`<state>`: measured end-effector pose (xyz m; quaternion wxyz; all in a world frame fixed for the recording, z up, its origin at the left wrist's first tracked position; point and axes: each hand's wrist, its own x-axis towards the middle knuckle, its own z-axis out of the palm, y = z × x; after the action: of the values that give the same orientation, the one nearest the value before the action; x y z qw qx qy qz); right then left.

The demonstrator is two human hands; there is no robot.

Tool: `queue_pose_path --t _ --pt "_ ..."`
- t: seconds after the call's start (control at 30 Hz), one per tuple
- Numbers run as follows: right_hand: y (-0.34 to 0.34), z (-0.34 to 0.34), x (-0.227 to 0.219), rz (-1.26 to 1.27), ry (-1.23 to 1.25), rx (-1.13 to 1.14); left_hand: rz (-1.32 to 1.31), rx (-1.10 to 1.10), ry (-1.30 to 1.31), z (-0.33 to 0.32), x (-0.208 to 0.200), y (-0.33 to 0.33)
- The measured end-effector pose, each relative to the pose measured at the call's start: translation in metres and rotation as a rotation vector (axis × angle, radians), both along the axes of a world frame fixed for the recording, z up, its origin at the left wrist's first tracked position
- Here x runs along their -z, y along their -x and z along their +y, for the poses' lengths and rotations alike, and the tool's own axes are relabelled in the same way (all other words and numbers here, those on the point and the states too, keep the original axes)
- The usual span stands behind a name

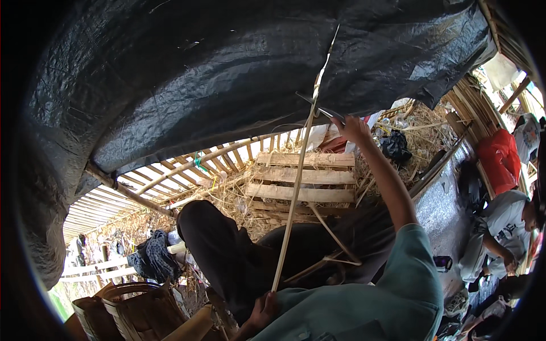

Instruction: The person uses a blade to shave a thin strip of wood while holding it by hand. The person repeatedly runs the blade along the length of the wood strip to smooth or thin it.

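Observation:
A long, thin bamboo strip runs up from my lap toward the black sheet, and its upper part looks pale and narrow. My left hand is closed round its lower end, close to my body. With my arm stretched out, my right hand grips a knife, whose blade meets or crosses the strip high up. The handle is mostly hidden in my fingers. Thinner bent strips lie over my dark trousers.
Black plastic sheeting hangs across the top. A slatted wooden crate stands ahead of me amid straw. Woven baskets sit at lower left, beside a dark cloth. A red bag and another person are at right.

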<state>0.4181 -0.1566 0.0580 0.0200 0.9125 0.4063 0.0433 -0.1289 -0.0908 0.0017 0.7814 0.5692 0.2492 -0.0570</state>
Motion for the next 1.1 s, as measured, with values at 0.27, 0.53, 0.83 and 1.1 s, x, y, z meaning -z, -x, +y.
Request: queue_pose_path --t 0.27,0.53,0.83,1.1 --pt "0.001 0.004 0.027 0.019 -0.339 0.212 0.083 0.015 -0.154 0.001 -0.005 0.002" --pt "-0.027 -0.032 0.028 -0.224 -0.248 -0.113 0.141 -0.027 -0.058 0.0 0.008 0.022" --pt "0.016 -0.012 0.031 -0.166 -0.244 -0.873 0.193 -0.055 -0.034 0.001 0.016 0.045" --pt "-0.014 0.015 0.041 -0.184 -0.317 0.136 0.194 -0.092 -0.024 0.0 0.025 0.062"
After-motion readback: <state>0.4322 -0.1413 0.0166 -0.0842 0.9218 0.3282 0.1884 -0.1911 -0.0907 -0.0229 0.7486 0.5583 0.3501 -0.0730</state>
